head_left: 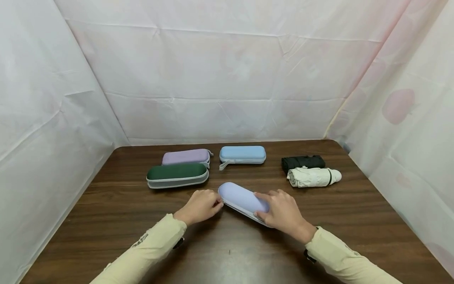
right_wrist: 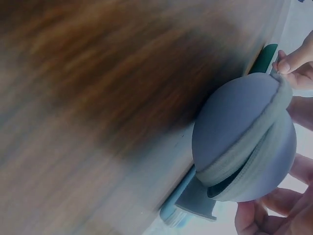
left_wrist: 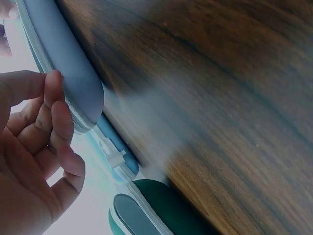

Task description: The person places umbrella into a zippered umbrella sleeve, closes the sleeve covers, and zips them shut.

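Observation:
A pale lavender zip case (head_left: 244, 199) lies slanted on the table in front of me. My right hand (head_left: 283, 210) grips its right end, thumb at the near side and fingers over the top. At the left end, my left hand (head_left: 203, 206) pinches with thumb and forefinger at the zipper edge; the zipper pull is hidden between the fingertips. In the right wrist view a narrow gap (right_wrist: 239, 175) parts the zipper at the case's right end, while the left hand (right_wrist: 296, 66) shows at the far end.
Behind on the left, a dark green case (head_left: 177, 172) lies before a purple case (head_left: 186, 157). A light blue case (head_left: 242, 153) with a wrist strap lies at the back middle. Toward the right, a folded white umbrella (head_left: 312, 177) lies against a black one (head_left: 303, 161).

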`<state>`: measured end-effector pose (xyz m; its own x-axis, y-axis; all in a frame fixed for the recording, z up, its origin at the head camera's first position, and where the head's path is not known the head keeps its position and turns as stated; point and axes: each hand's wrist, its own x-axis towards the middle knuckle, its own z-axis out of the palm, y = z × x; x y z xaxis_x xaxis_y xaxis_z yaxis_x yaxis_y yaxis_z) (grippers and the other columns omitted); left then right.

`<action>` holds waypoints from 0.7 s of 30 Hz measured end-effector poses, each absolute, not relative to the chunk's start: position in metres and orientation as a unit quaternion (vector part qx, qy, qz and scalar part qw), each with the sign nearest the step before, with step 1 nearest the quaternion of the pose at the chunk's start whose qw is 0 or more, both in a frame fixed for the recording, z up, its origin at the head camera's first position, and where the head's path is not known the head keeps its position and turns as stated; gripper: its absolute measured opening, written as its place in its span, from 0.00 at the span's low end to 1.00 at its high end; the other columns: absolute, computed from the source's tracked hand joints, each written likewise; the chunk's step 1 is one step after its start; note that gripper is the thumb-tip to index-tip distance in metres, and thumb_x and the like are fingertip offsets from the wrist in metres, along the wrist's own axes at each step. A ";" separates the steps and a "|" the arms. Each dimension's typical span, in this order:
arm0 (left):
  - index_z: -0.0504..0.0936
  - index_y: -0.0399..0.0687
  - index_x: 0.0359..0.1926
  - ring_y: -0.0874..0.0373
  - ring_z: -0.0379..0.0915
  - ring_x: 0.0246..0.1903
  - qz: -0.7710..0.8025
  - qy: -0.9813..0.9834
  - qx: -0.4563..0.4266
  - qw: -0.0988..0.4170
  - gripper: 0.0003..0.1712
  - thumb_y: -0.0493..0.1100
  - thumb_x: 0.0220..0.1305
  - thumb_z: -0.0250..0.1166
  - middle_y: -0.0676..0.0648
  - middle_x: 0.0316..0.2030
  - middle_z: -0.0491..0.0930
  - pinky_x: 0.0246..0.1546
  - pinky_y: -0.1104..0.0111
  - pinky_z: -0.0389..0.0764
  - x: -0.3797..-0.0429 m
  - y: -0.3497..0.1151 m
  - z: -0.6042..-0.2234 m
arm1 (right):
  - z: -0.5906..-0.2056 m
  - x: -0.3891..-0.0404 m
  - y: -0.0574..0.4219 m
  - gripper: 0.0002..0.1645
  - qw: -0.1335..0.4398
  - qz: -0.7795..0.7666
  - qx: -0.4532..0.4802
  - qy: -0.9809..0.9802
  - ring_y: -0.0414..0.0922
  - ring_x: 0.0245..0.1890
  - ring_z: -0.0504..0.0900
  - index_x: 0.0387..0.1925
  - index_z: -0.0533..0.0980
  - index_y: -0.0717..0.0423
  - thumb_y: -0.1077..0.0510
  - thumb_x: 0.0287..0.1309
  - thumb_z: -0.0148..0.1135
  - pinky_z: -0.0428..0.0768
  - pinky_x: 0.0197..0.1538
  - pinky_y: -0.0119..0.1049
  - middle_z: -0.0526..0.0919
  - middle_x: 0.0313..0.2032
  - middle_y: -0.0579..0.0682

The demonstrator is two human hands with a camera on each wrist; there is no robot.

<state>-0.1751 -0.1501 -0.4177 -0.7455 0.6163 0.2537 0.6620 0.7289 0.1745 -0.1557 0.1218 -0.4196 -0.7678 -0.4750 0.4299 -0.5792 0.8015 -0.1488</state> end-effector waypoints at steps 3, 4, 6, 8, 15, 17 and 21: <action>0.73 0.58 0.16 0.67 0.62 0.17 -0.129 -0.929 -0.335 0.089 0.17 0.41 0.61 0.63 0.61 0.14 0.65 0.17 0.71 0.65 -0.173 -0.150 -0.419 | -0.419 -0.157 0.124 0.32 0.178 0.139 0.291 -0.930 0.48 0.31 0.78 0.49 0.82 0.47 0.40 0.39 0.75 0.76 0.31 0.42 0.84 0.35 0.51; 0.75 0.58 0.17 0.67 0.63 0.18 -0.130 -0.930 -0.332 0.090 0.16 0.41 0.61 0.63 0.61 0.15 0.67 0.18 0.70 0.66 -0.173 -0.151 -0.419 | -0.418 -0.159 0.125 0.31 0.174 0.145 0.295 -0.928 0.48 0.32 0.79 0.49 0.83 0.48 0.40 0.41 0.74 0.76 0.31 0.42 0.84 0.36 0.51; 0.76 0.59 0.18 0.68 0.63 0.19 -0.132 -0.931 -0.328 0.087 0.14 0.42 0.61 0.63 0.61 0.16 0.68 0.18 0.71 0.66 -0.173 -0.152 -0.419 | -0.416 -0.165 0.128 0.26 0.156 0.157 0.307 -0.926 0.47 0.35 0.80 0.48 0.83 0.49 0.42 0.48 0.71 0.77 0.32 0.42 0.85 0.37 0.50; 0.77 0.59 0.18 0.68 0.63 0.18 -0.132 -0.932 -0.327 0.088 0.14 0.42 0.60 0.63 0.61 0.16 0.68 0.17 0.71 0.66 -0.173 -0.153 -0.418 | -0.412 -0.175 0.131 0.21 0.135 0.169 0.343 -0.914 0.46 0.39 0.81 0.51 0.81 0.50 0.47 0.57 0.66 0.79 0.35 0.42 0.84 0.41 0.49; 0.78 0.57 0.18 0.69 0.62 0.16 -0.133 -0.934 -0.325 0.068 0.14 0.41 0.60 0.63 0.62 0.14 0.69 0.16 0.72 0.65 -0.174 -0.155 -0.418 | -0.393 -0.209 0.131 0.43 0.115 -0.008 0.584 -0.804 0.47 0.61 0.70 0.69 0.63 0.44 0.74 0.55 0.60 0.75 0.52 0.42 0.68 0.64 0.49; 0.79 0.56 0.19 0.69 0.63 0.16 -0.131 -0.935 -0.324 0.064 0.13 0.41 0.60 0.63 0.61 0.14 0.70 0.16 0.72 0.66 -0.174 -0.156 -0.418 | -0.387 -0.213 0.126 0.47 0.115 -0.075 0.631 -0.763 0.49 0.66 0.62 0.71 0.60 0.41 0.73 0.53 0.64 0.70 0.58 0.43 0.61 0.69 0.50; 0.80 0.55 0.20 0.68 0.63 0.16 -0.123 -0.936 -0.324 0.062 0.12 0.42 0.60 0.63 0.60 0.15 0.71 0.16 0.72 0.67 -0.175 -0.156 -0.417 | -0.377 -0.213 0.112 0.43 0.112 -0.163 0.676 -0.709 0.48 0.69 0.58 0.70 0.63 0.42 0.65 0.55 0.66 0.62 0.65 0.43 0.58 0.71 0.48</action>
<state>-0.1753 -0.1555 -0.4170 -0.7828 0.5905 0.1963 0.6211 0.7604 0.1897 -0.2125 0.1122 -0.3774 -0.0597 -0.9963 -0.0621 -0.9233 0.0315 0.3828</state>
